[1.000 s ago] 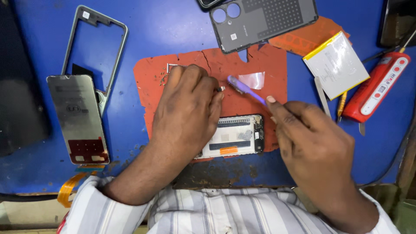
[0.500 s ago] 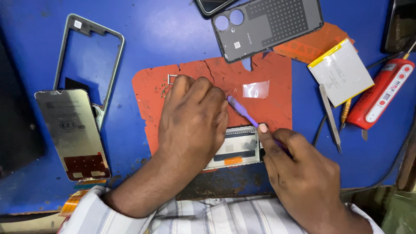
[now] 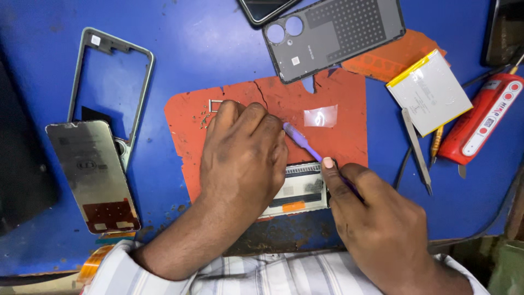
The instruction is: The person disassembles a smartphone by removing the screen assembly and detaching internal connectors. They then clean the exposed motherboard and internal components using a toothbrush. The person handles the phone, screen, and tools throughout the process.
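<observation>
Left hand (image 3: 240, 158) flat on the opened phone (image 3: 300, 188) — right hand (image 3: 376, 224) fingers pinching a slim purple tool (image 3: 303, 143).

Bright, even overhead light, colours saturated. Soft short shadows under the left hand (image 3: 240, 158) and right hand (image 3: 382, 224), falling on the torn orange rubber work mat (image 3: 349, 98) just beside the grip. Mild glare on the small clear plastic film piece (image 3: 320, 116) above the right hand's grip, and a dull sheen on the silver rectangular phone display panel (image 3: 90, 175) well left of the hands. Focus sharp at centre; the striped shirt sleeves (image 3: 262, 276) at the bottom edge are slightly soft. Slight wide-angle bend at the edges. No motion blur.
</observation>
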The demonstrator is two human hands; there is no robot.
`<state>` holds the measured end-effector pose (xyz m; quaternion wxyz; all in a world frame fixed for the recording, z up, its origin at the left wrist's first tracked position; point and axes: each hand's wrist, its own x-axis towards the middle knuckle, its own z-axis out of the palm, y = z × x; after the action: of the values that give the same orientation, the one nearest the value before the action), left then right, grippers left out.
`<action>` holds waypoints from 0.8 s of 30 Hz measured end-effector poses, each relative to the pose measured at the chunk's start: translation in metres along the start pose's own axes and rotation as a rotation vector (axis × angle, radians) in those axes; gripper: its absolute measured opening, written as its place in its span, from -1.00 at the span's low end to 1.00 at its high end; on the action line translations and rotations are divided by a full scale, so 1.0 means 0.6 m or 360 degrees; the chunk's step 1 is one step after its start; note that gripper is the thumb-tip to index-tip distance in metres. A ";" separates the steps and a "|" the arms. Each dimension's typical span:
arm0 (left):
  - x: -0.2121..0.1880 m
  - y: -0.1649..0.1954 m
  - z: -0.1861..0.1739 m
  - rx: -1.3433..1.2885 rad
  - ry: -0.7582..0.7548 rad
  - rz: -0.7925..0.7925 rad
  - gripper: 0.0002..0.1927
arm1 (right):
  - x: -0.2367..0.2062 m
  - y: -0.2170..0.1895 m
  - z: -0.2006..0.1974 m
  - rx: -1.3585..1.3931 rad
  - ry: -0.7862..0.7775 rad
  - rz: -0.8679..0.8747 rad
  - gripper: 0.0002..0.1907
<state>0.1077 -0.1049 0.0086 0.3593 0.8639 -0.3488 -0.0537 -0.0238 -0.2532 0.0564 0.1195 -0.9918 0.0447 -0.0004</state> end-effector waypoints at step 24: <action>-0.003 -0.004 0.003 -0.0093 0.0096 -0.0009 -0.90 | 0.002 0.003 -0.005 0.0038 -0.0048 -0.0051 -0.53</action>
<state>0.1071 -0.1036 0.0055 0.3945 0.8552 -0.3338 -0.0388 -0.0225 -0.2559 0.0589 0.1319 -0.9908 0.0269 0.0121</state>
